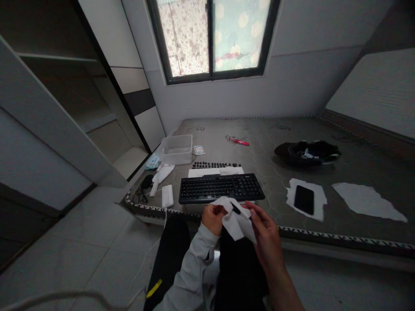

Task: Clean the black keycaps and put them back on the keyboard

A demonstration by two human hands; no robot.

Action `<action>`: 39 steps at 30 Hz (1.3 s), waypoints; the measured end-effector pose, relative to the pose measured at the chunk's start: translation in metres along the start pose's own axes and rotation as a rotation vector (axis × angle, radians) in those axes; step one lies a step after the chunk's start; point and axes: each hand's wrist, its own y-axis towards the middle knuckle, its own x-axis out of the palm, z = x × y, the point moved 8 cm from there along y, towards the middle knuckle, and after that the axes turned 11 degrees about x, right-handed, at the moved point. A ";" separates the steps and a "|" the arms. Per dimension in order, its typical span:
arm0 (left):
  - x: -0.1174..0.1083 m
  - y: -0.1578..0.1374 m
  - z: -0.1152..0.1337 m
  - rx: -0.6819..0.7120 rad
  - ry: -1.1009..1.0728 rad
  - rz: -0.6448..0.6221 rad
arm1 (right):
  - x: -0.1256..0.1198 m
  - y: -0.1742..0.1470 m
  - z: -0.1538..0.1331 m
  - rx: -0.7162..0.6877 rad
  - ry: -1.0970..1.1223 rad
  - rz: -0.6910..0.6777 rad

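Note:
My left hand pinches one side of a white tissue, just in front of the keyboard. On the tissue lies a small black piece, which looks like a keycap. My right hand has its fingers closed at the tissue's right side. The black keyboard lies on the mattress edge beyond both hands. Behind it, loose black keycaps stand in rows above a white sheet.
Left are a clear plastic bin, a white power strip with its cord hanging down, and a black mouse. Rightward lie a phone on paper, another white sheet and a dark cap-like item. A red packet lies farther back.

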 end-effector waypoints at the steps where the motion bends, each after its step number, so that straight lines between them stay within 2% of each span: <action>1: 0.003 0.000 0.003 0.037 0.019 -0.028 | 0.000 0.002 0.003 0.012 0.019 -0.009; 4: 0.011 -0.002 0.015 0.157 0.094 -0.094 | 0.009 0.003 0.004 0.002 -0.081 -0.104; 7: 0.011 -0.003 0.021 0.211 0.183 -0.098 | 0.014 0.001 -0.001 -0.032 -0.237 -0.135; 11: 0.007 -0.002 0.025 0.235 0.330 -0.149 | 0.014 -0.001 -0.010 -0.098 -0.405 -0.093; 13: 0.007 -0.002 0.030 0.296 0.417 -0.211 | 0.011 -0.002 -0.015 -0.153 -0.454 -0.041; 16: 0.010 -0.005 0.037 0.403 0.515 -0.313 | 0.007 -0.002 -0.018 -0.202 -0.432 0.040; 18: 0.010 -0.005 0.036 0.417 0.535 -0.319 | 0.007 0.000 -0.016 -0.181 -0.407 0.063; 25: 0.009 0.000 0.008 0.244 0.265 -0.201 | 0.001 0.010 -0.001 -0.082 -0.392 0.097; 31: 0.011 0.003 -0.002 0.192 0.265 -0.249 | -0.005 0.012 0.007 -0.023 -0.388 0.134; 34: 0.008 0.007 -0.007 0.154 0.203 -0.217 | -0.007 0.016 0.009 -0.016 -0.375 0.164; 39: -0.003 0.014 -0.033 0.020 0.143 -0.118 | -0.013 0.033 0.020 -0.064 -0.243 0.197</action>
